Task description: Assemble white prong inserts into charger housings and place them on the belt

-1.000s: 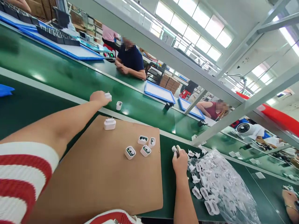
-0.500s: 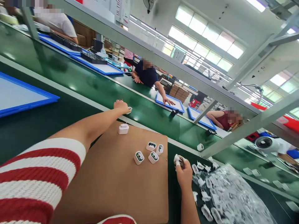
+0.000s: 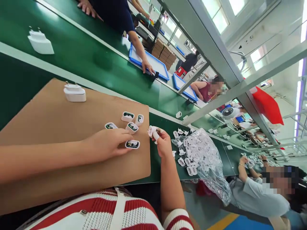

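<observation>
And here's the left hand (image 3: 111, 143) back over the cardboard (image 3: 83, 123), swung in from the belt (image 3: 96, 64), and it has brought something along: an open case (image 3: 132, 144), its near end pinched between fingers and thumb, dark insides facing up. Whether it's set down or just above the board, I can't tell. That makes five open cases at this end, the other four (image 3: 132, 127) clustered right beside it, one partly behind the fingers. Out on the belt, clear of the hand now, a pronged charger (image 3: 41, 43) stands alone, so that one's off the fingers and the left hand is taken up with the open case instead. Another charger (image 3: 74, 93) holds its place at the far edge of the cardboard, prongs up. Meanwhile the right hand (image 3: 163, 143), closed on a small white cap (image 3: 150, 130), is at the cardboard's right edge; the two hands are near each other now, case and cap still apart. Loose caps and a clear bag (image 3: 203, 147) lie on the counter (image 3: 155, 166) to its right. Across the way, a co-worker's hand (image 3: 146, 66) reaches to a black block (image 3: 154, 76).
</observation>
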`<state>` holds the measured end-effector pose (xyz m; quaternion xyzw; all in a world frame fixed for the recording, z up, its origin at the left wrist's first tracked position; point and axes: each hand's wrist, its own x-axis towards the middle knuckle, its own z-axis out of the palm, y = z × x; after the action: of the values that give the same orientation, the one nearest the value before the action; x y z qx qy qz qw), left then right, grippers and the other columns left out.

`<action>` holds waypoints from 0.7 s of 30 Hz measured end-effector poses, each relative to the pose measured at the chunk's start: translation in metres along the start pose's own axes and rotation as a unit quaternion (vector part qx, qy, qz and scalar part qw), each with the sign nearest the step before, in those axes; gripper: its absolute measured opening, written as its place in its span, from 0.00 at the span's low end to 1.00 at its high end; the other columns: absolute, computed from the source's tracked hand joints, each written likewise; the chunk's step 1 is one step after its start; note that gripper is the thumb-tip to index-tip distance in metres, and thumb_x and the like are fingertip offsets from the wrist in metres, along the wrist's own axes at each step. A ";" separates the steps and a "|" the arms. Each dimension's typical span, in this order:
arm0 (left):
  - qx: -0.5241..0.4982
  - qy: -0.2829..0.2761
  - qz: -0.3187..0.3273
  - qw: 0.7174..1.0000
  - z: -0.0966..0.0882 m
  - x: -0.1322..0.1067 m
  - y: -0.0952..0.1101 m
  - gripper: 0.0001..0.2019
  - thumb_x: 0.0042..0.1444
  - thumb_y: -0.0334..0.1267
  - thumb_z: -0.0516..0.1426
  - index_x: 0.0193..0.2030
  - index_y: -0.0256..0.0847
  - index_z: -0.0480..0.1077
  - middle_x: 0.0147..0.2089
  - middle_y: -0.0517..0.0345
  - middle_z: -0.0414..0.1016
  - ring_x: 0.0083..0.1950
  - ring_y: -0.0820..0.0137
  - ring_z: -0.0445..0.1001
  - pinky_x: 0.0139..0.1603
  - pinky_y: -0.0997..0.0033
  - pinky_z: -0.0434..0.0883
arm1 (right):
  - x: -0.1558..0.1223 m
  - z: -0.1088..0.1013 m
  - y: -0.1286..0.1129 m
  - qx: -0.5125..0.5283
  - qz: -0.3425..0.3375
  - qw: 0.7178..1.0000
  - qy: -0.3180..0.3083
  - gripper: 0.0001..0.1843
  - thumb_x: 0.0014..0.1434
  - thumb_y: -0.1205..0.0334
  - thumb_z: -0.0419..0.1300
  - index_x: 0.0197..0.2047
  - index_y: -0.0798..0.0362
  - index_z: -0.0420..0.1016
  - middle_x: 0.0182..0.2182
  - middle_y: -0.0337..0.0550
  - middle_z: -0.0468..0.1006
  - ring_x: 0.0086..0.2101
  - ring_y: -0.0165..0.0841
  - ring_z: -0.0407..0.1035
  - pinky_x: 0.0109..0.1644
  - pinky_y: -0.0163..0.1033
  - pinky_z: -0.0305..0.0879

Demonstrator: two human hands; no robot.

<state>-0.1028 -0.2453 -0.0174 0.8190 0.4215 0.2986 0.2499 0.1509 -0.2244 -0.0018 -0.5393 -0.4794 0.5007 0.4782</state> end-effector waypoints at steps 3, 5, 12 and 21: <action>0.016 -0.042 0.029 0.999 0.028 -0.003 -0.003 0.15 0.66 0.46 0.54 0.42 0.41 0.79 0.47 0.47 0.83 0.48 0.55 0.81 0.48 0.61 0.77 | -0.015 0.004 -0.005 -0.079 -0.032 0.996 -0.035 0.18 0.53 0.51 0.72 0.45 0.50 0.84 0.38 0.42 0.86 0.34 0.32 0.75 0.34 0.35 0.68; 0.005 -0.021 0.040 0.999 0.034 -0.004 -0.006 0.17 0.69 0.46 0.52 0.49 0.39 0.79 0.54 0.43 0.82 0.54 0.52 0.80 0.58 0.55 0.77 | -0.027 0.006 -0.007 -0.150 -0.084 0.984 -0.055 0.16 0.59 0.54 0.68 0.49 0.50 0.84 0.42 0.43 0.86 0.39 0.34 0.77 0.42 0.38 0.73; -0.123 0.013 0.019 0.992 0.044 -0.008 -0.013 0.23 0.74 0.56 0.50 0.54 0.41 0.78 0.55 0.45 0.80 0.56 0.53 0.77 0.60 0.54 0.76 | -0.053 0.011 -0.008 -0.441 -0.269 0.853 -0.071 0.21 0.63 0.71 0.56 0.56 0.53 0.82 0.43 0.49 0.79 0.43 0.38 0.74 0.48 0.42 0.75; -0.160 0.007 0.008 0.987 0.046 -0.005 -0.016 0.18 0.71 0.51 0.53 0.46 0.41 0.78 0.53 0.45 0.79 0.55 0.54 0.77 0.57 0.55 0.77 | -0.051 0.022 -0.021 -0.603 -0.284 0.729 -0.155 0.21 0.57 0.80 0.55 0.46 0.52 0.80 0.42 0.48 0.76 0.44 0.41 0.69 0.48 0.43 0.71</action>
<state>-0.0818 -0.2488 -0.0610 0.7700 0.3634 0.3699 0.3719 0.1258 -0.2729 0.0219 -0.4682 -0.8785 0.0238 0.0918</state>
